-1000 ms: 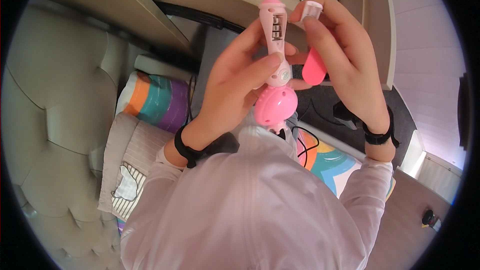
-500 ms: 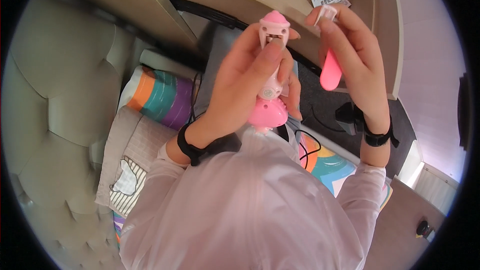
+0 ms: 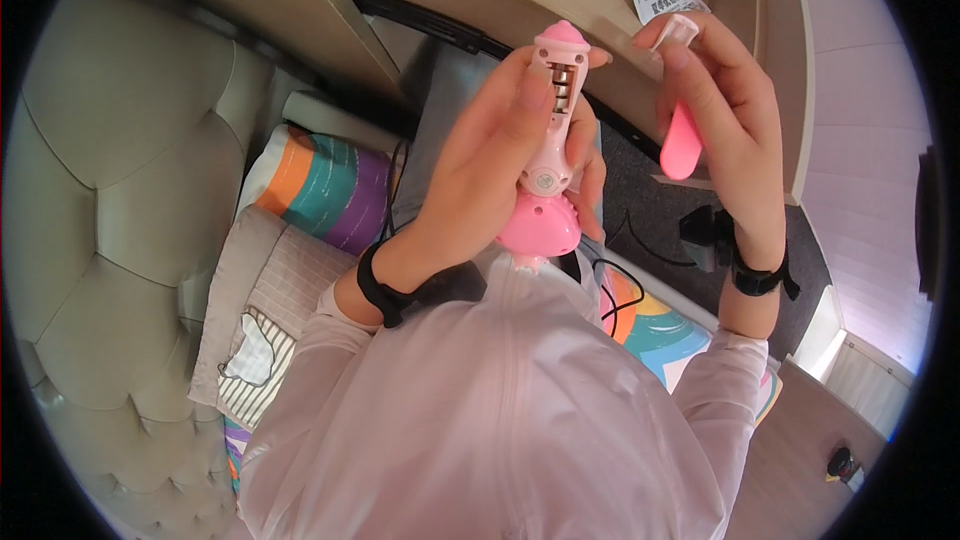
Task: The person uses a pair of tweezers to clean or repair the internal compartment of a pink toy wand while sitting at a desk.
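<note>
The left hand [image 3: 480,170] is clasping a pink plastic toy [image 3: 548,150] upright above the lap, its battery bay open. The right hand [image 3: 725,110] is pinching the pink cover [image 3: 680,140]. The toy looks light, rigid and smooth; its narrow body seems the best place to grip.

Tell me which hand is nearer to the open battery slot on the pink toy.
Left. The left hand grips the pink toy, its thumb beside the battery slot. The right hand is off to the side, holding the pink cover.
</note>
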